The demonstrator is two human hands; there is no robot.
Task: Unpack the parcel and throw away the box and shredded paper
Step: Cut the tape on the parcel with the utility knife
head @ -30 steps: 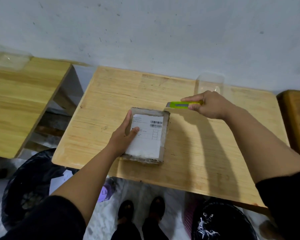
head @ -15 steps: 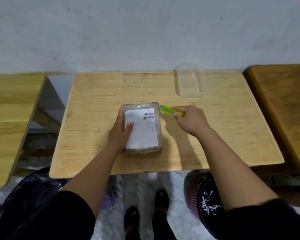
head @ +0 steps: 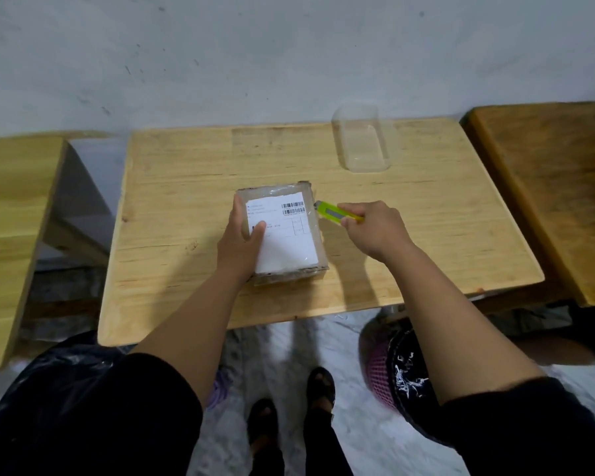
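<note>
A small cardboard parcel [head: 289, 242], wrapped in clear tape with a white barcode label on top, lies flat in the middle of the wooden table [head: 426, 242]. My left hand [head: 242, 247] presses on the parcel's left side, thumb on the label. My right hand [head: 375, 231] grips a yellow-green utility knife [head: 334, 213], whose tip meets the parcel's upper right edge.
A clear plastic container [head: 361, 142] stands at the back right of the table. A black bin bag [head: 49, 389] sits on the floor at the lower left, and a pink basket lined with a black bag [head: 389, 376] at the lower right. Other wooden tables flank both sides.
My right hand has brought the knife from the parcel's far corner down to its right edge. My left hand stays on the parcel. The camera has tilted down.
</note>
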